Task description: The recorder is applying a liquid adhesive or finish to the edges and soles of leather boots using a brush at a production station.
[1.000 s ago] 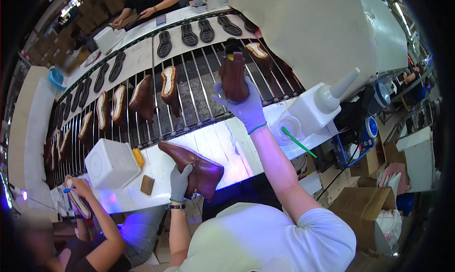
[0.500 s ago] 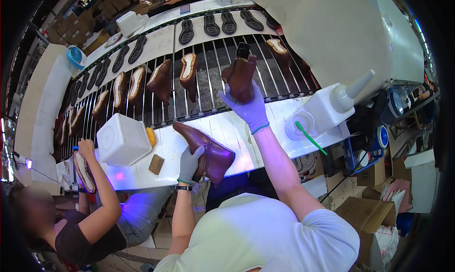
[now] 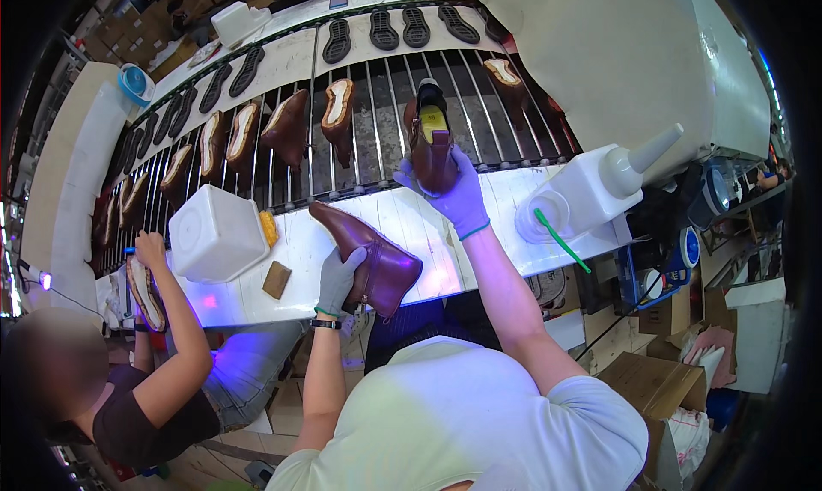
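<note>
"Brown leather ankle boot (image 3: 377,264), held sideways?"
"Grey-gloved left hand (image 3: 338,279) closes round its ankle at the white bench (image 3: 501,196), probably to steady it."
"Lavender-gloved right hand (image 3: 460,198)?"
"Half-curled, cupping a second brown leather boot (image 3: 437,167) by the steel-barred rack (image 3: 396,106)."

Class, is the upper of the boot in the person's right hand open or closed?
Open: the boot in the right hand shows a yellow surface inside, between its brown sides.

Violet glare on white bench (image 3: 441,260); small lamp (image 3: 45,279) glowing far left; dark rim, bent edges.
</note>
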`<move>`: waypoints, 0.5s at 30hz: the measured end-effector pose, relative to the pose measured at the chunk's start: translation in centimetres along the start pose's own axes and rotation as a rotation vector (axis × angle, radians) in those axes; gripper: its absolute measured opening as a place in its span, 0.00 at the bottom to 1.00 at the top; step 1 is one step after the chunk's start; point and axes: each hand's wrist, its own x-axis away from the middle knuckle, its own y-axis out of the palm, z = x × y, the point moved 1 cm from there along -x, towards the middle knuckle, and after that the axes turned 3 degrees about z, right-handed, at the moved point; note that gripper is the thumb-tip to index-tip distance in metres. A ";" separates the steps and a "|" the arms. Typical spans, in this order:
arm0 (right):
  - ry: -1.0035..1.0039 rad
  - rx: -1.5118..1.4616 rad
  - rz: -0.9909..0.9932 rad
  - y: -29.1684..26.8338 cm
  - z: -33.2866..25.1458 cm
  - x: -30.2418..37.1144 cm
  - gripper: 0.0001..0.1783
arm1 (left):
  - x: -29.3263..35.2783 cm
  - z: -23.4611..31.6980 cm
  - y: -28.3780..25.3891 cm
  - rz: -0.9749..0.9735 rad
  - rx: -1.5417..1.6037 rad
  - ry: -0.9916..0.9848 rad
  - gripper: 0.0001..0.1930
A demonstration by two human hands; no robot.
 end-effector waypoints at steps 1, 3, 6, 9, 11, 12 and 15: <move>-0.007 0.010 -0.020 -0.1 0.0 0.1 0.32 | 0.0 0.0 0.0 -0.008 -0.011 -0.002 0.24; -0.022 0.029 -0.055 -0.1 0.1 0.2 0.32 | -0.1 0.0 -0.1 -0.015 -0.026 -0.004 0.25; -0.019 -0.033 -0.124 0.3 0.1 0.5 0.29 | -0.1 -0.1 0.0 0.009 0.005 0.006 0.24; -0.040 -0.006 -0.141 0.8 0.1 0.8 0.27 | -0.1 -0.2 0.1 0.019 0.021 0.010 0.24; -0.016 -0.026 -0.171 1.0 -0.1 1.0 0.27 | -0.1 -0.3 0.2 0.014 0.027 0.013 0.24; -0.006 -0.028 -0.187 1.1 -0.1 1.1 0.26 | -0.1 -0.4 0.2 0.011 0.035 0.016 0.24; -0.022 0.024 -0.172 0.8 -0.4 1.1 0.27 | -0.3 -0.6 0.2 0.008 0.042 0.014 0.24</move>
